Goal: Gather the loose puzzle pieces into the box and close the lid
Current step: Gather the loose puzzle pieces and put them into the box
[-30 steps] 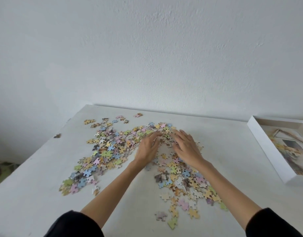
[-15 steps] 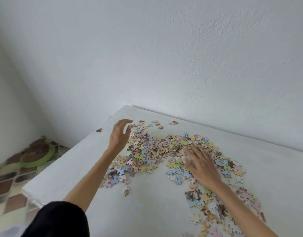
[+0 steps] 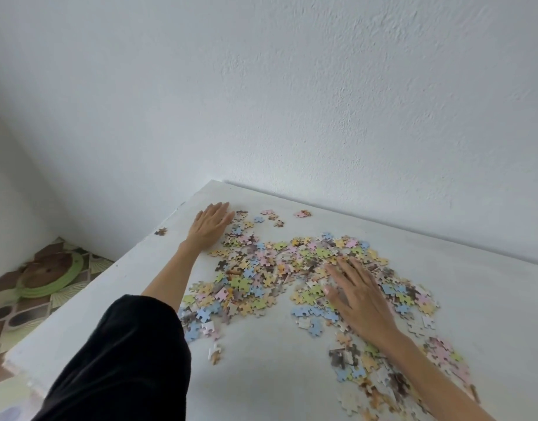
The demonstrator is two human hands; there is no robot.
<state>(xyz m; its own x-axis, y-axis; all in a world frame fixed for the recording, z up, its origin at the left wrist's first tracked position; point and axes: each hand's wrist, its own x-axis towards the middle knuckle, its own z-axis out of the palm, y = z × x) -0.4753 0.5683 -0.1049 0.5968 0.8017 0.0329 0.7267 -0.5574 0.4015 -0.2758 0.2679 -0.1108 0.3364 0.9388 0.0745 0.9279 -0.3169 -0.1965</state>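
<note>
Both hands lie flat, fingers straight, left hand [image 3: 211,227] beside the pieces [image 3: 261,268] on the table [image 3: 261,378], right hand [image 3: 360,299] upon them; a careless sweep could push the stray piece [image 3: 160,231] over the edge, and the box is not visible.

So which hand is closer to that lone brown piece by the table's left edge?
Left. The left hand lies flat just right of the lone piece, not touching it; the right hand rests on the main pile, far across.

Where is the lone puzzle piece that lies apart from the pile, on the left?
Head view: the lone piece lies near the left edge of the table, just left of the left hand and apart from the pile.
</note>
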